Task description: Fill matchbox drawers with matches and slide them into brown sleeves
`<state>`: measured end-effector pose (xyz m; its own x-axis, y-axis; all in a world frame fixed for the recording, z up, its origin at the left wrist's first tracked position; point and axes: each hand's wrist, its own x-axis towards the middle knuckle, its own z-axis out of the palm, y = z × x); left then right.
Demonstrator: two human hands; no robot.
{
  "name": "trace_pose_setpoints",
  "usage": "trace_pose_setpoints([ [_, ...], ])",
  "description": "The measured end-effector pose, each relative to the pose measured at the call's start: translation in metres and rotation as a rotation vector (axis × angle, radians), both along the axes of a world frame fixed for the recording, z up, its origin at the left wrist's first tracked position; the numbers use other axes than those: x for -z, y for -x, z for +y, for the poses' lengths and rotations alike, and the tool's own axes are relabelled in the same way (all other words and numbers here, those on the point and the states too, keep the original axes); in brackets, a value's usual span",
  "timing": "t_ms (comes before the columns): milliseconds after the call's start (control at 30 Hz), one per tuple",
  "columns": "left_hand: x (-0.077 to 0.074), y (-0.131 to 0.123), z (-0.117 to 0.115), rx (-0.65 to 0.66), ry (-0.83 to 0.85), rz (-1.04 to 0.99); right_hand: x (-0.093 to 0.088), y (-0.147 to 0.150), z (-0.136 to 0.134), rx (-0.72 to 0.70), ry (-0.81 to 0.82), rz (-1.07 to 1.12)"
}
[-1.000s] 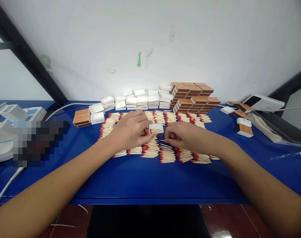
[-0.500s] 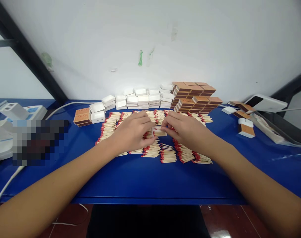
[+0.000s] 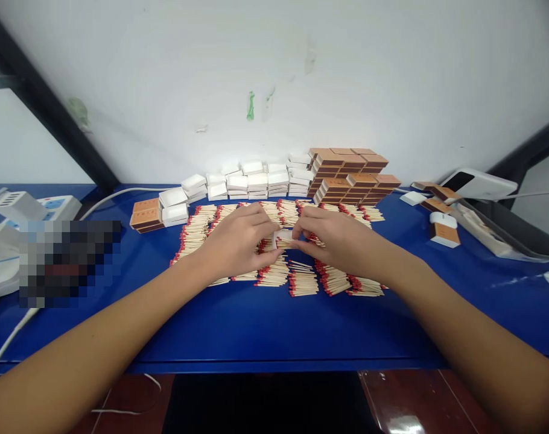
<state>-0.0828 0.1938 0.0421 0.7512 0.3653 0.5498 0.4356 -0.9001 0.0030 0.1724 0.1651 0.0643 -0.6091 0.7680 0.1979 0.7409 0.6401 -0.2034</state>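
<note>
Between my hands, a little above the blue table, is a small white matchbox tray [image 3: 283,234] with matches in it. My left hand [image 3: 241,240] grips its left end between thumb and fingers. From the other side my right hand [image 3: 332,236] is closed, thumb and fingertips at the tray's right end; whether it pinches the tray or the matches in it I cannot tell. Rows of red-tipped matches [image 3: 304,283] lie in bundles below and around both hands, partly hidden by them.
Behind the matches stand stacked white trays [image 3: 256,182] and a pile of brown matchbox sleeves [image 3: 342,181] against the wall. Two orange-topped boxes [image 3: 146,212] sit left. Power strips [image 3: 60,208] lie far left; a white device [image 3: 482,184], loose sleeves and a dark pouch [image 3: 519,226] are right.
The whole view has shifted slightly. My right thumb and fingertips have moved a little at the tray's right end. My left hand keeps its grip on the tray.
</note>
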Motion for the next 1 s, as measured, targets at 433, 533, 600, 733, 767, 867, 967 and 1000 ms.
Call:
trace_pose_setpoints([
  [433,0.000,-0.003,-0.001,0.035,0.022,-0.015,0.006,0.004,0.000,-0.037,-0.022,0.026],
  [533,0.000,-0.003,-0.001,0.043,0.015,-0.034,0.007,0.003,0.001,-0.062,-0.064,0.055],
  [600,0.000,-0.004,-0.001,0.050,0.024,-0.041,0.006,0.003,0.001,-0.071,-0.095,0.074],
  [733,-0.001,-0.005,-0.003,0.055,0.059,-0.060,0.006,0.004,0.001,-0.061,-0.125,0.074],
  [767,-0.002,-0.005,-0.003,0.053,0.066,-0.066,0.006,0.004,0.001,-0.058,-0.128,0.073],
  [867,-0.002,-0.005,-0.002,0.045,0.080,-0.090,0.003,0.004,0.000,-0.049,-0.137,0.088],
  [967,-0.001,-0.004,-0.001,0.022,0.098,-0.102,-0.003,0.003,-0.002,-0.033,-0.143,0.124],
  [1000,-0.001,-0.003,0.000,0.010,0.101,-0.103,-0.006,0.002,-0.003,-0.024,-0.139,0.138],
])
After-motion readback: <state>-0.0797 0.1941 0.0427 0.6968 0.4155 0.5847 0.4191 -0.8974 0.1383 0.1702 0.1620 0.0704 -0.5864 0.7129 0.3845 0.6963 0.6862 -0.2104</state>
